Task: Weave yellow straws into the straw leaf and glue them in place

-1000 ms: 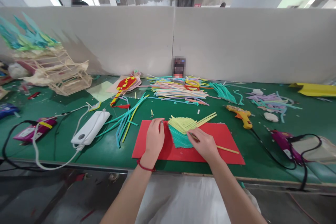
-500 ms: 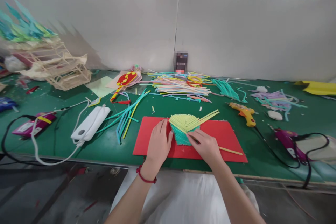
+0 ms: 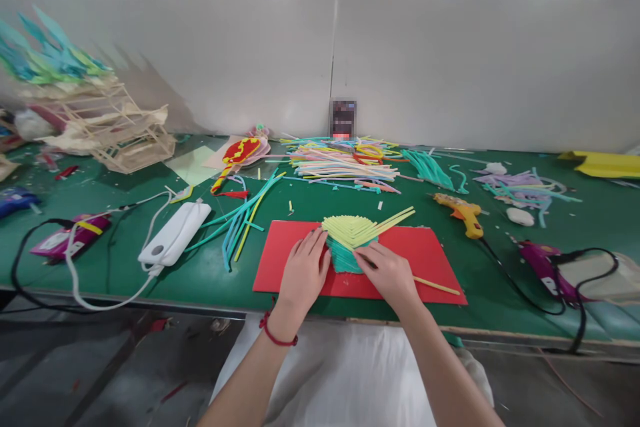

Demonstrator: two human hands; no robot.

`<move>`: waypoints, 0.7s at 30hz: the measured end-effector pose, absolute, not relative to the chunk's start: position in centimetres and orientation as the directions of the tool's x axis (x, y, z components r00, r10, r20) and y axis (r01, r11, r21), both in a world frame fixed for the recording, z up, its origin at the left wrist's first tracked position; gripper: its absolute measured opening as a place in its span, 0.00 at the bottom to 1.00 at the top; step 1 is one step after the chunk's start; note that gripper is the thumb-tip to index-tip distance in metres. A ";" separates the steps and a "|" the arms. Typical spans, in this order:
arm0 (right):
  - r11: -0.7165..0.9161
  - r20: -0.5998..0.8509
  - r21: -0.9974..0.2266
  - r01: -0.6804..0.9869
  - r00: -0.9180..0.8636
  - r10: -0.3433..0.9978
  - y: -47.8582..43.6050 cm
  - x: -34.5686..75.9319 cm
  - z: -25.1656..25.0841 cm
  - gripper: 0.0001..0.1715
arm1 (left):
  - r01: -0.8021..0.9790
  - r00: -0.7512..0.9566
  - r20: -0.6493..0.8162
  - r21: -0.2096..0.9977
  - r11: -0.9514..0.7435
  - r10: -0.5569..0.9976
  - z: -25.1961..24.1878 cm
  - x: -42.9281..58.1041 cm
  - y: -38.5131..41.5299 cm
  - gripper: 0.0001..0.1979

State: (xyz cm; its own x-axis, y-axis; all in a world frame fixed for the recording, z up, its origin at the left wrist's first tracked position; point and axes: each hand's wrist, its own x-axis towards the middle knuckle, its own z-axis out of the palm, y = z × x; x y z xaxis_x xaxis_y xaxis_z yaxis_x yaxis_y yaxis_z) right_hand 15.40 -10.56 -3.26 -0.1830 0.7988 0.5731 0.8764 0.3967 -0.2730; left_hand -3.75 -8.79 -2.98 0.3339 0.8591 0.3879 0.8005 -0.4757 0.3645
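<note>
A: Centre of the tabletop (image 3: 320, 203): what do I list?

B: Red board (image 3: 280, 250), 1, flat at the near edge. On its middle, teal strips (image 3: 345, 261) laid side by side; over their upper part, yellow strips (image 3: 350, 229) set in a V, point toward the wearer, a few long ends running out to the upper right.

A: Hands?

B: Left hand (image 3: 304, 267): palm down, fingers extended and slightly spread, fingertips at the left edge of the yellow strips. Right hand (image 3: 389, 270): fingers bent, tips by the point of the V. From my feed I cannot tell whether they pinch a strip.

A: Beside the right hand?

B: Loose yellow strip (image 3: 436, 285), 1, slanting across the red board. Off the board, to the right: yellow glue gun (image 3: 465, 215), 1, lying on its side.

A: Behind?

B: Pastel strips (image 3: 345, 165), a loose heap, well apart from my 2 hands.
</note>
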 end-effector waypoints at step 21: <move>0.408 0.576 -0.330 0.852 -0.160 0.801 -10.5 15.6 -3.4 0.12 | 0.864 0.316 0.379 0.264 -0.429 0.870 -3.0 -3.5 -8.8 0.17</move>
State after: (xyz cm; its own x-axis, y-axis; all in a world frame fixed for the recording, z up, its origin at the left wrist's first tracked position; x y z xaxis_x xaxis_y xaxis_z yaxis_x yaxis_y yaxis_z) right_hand 15.63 -10.54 -3.40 -0.1603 0.8013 0.5764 0.8516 0.4075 -0.3297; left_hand -3.53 -8.81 -3.00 0.3159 0.8700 0.3785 0.8642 -0.4285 0.2636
